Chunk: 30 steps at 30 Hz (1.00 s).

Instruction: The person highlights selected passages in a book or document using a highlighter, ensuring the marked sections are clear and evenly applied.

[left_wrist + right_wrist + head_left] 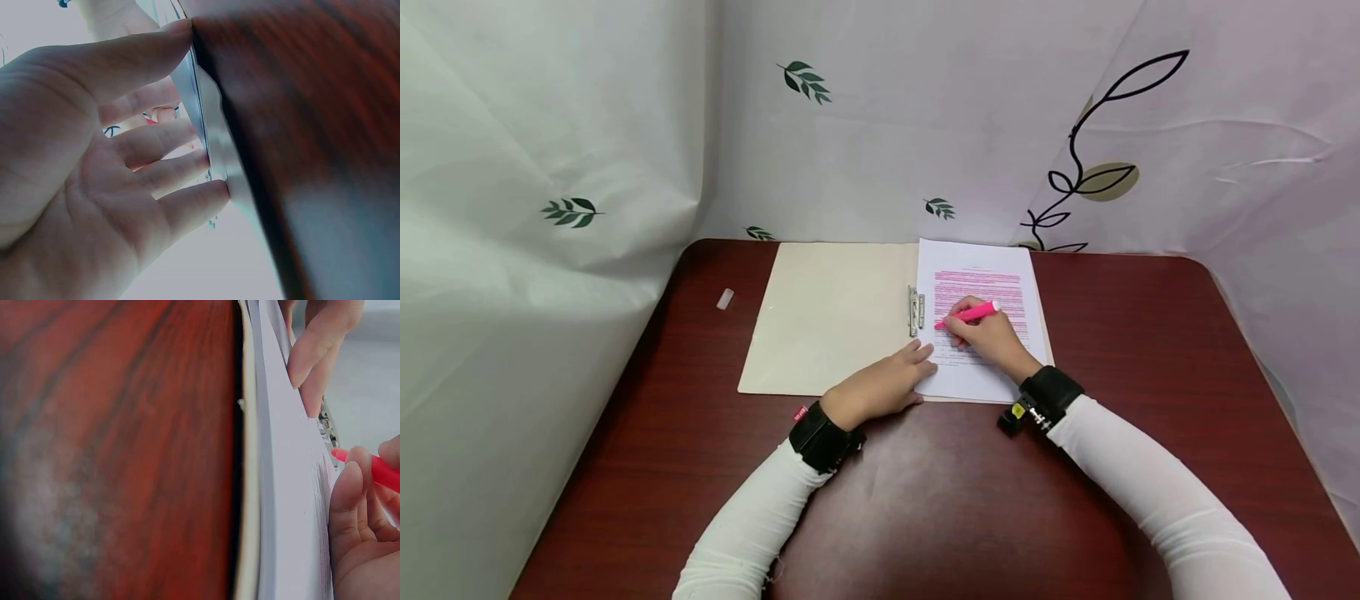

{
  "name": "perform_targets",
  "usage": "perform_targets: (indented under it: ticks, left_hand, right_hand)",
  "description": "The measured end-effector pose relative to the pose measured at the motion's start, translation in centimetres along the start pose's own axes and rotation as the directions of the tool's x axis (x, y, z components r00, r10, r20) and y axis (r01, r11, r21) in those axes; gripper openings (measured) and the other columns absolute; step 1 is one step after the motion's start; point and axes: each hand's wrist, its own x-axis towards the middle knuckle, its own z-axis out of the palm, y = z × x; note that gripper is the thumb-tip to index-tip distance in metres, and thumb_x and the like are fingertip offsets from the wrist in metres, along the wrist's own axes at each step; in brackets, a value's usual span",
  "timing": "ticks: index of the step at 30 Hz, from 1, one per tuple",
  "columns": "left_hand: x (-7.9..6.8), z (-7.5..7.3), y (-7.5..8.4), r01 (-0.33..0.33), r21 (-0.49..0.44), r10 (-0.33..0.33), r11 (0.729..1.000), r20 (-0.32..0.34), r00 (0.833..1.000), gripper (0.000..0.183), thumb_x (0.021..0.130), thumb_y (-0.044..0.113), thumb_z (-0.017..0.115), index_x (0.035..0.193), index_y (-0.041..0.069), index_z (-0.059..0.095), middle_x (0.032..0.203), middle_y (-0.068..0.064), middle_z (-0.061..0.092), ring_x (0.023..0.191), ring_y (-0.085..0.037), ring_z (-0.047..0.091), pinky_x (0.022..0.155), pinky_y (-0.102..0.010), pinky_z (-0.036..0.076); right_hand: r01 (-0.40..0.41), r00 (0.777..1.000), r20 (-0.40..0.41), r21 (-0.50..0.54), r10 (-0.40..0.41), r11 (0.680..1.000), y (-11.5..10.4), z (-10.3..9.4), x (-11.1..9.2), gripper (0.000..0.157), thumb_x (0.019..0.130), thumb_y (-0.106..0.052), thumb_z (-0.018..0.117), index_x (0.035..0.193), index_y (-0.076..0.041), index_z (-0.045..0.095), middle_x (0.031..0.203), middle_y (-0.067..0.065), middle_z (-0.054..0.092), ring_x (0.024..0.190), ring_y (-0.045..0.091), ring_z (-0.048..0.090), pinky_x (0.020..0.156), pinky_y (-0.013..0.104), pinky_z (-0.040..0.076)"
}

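In the head view, my right hand [988,333] grips a pink highlighter [976,312], its tip at the left margin of a printed sheet [977,383]. Pink marking covers the upper lines of text; the lines below are plain. The sheet tops a paper stack on the right side of an opened cream folder [835,317], beside its metal clip [916,311]. My left hand [883,383] rests with spread fingers on the stack's lower left corner. The left wrist view shows its thumb [144,56] at the folder's near edge. In the right wrist view the highlighter [384,473] sits between thumb and fingers.
A small translucent white cap-like piece [725,298] lies on the dark red wooden table [970,517], left of the folder. White cloth [880,125] with leaf prints hangs behind the table and along both sides. Black camera straps [1051,392] circle both wrists.
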Motion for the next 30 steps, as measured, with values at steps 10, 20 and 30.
perform_targets:
  ticks: [10,20,30]
  left_hand:
    - [0.06,-0.14,0.14,0.001,0.006,-0.001,1.0,0.007,1.0,0.05,0.098,0.018,0.072,0.143,0.003,0.057,0.162,-0.02,0.041,0.154,-0.038,0.033,0.123,-0.042,0.034]
    - [-0.04,-0.12,0.13,0.01,0.005,-0.01,1.0,0.005,1.0,0.05,0.097,0.019,0.073,0.143,0.003,0.057,0.162,-0.02,0.042,0.154,-0.037,0.033,0.122,-0.043,0.036]
    - [0.05,-0.04,0.1,0.006,0.013,-0.006,1.0,0.003,1.0,0.05,0.098,0.019,0.072,0.143,0.003,0.057,0.162,-0.019,0.042,0.154,-0.037,0.033,0.122,-0.042,0.036]
  right_hand:
    - [-0.003,1.0,-0.001,0.009,0.003,1.0,0.04,0.02,-0.02,0.015,0.096,-0.022,0.07,0.094,-0.008,0.066,0.068,0.004,0.067,0.06,0.011,0.064,0.06,0.022,0.051]
    - [-0.004,1.0,0.011,-0.032,0.005,0.999,0.18,0.16,0.06,0.017,0.096,-0.026,0.072,0.096,-0.01,0.067,0.068,0.003,0.068,0.062,0.013,0.065,0.061,0.023,0.049]
    - [-0.011,1.0,0.013,-0.064,0.012,0.998,-0.07,0.04,-0.04,0.016,0.095,-0.025,0.073,0.095,-0.011,0.067,0.069,0.003,0.07,0.063,0.013,0.066,0.064,0.024,0.048]
